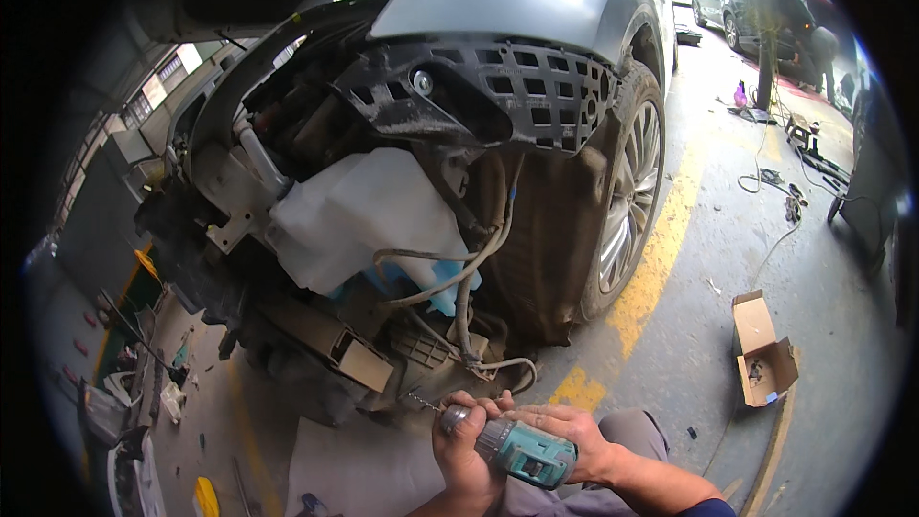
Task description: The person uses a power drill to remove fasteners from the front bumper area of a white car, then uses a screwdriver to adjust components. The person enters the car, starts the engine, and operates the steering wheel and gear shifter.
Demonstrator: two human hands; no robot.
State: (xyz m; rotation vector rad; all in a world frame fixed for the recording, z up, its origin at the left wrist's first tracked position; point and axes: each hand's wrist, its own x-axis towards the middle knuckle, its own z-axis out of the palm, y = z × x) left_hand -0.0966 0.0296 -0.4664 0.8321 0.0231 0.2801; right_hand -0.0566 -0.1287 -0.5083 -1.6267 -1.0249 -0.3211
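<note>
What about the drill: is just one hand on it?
No: the left hand and right hand are both on the drill.

No legible text, labels, numbers or signs anywhere in view. Teal drill (538, 457): small marks on the body and around the collar behind the chuck, too small and blurred to read. Black plastic bracket (476, 70) below the gray car panel: faint raised marks between the slots, lettering or plain molding, can't tell. Open cardboard box (754, 324) on the floor: small dark patch near lower edge, print or not, can't tell.
</note>
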